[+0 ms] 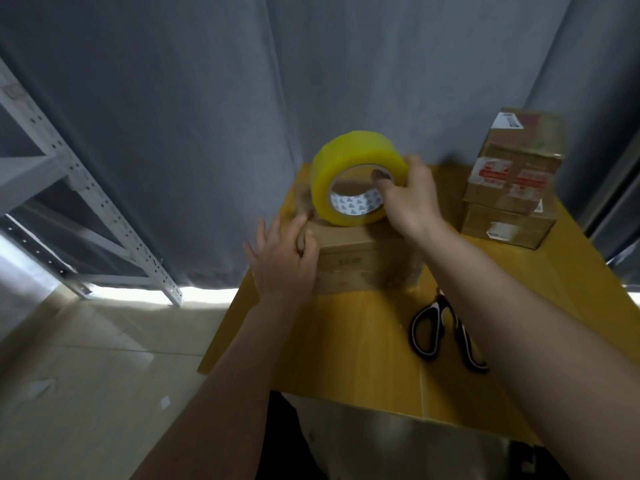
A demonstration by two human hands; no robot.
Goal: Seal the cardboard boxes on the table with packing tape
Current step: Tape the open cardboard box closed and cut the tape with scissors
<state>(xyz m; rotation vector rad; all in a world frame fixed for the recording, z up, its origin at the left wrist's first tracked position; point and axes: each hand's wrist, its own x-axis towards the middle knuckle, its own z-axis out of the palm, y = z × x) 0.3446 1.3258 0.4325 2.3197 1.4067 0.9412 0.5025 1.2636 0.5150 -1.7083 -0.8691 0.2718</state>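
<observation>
A small cardboard box (360, 263) lies on the yellow wooden table (346, 341). My right hand (410, 199) grips a big yellow roll of packing tape (343, 161), fingers through its core, holding it on edge over the box's top. A clear strip of tape runs from the roll down to the box's left end. My left hand (284, 258) presses flat against that left end, thumb on the top edge.
Two taped cardboard boxes (512, 178) are stacked at the table's back right. Black-handled scissors (446, 327) lie on the table under my right forearm. A grey curtain hangs behind the table. A white metal rack (86, 202) stands at left on the tiled floor.
</observation>
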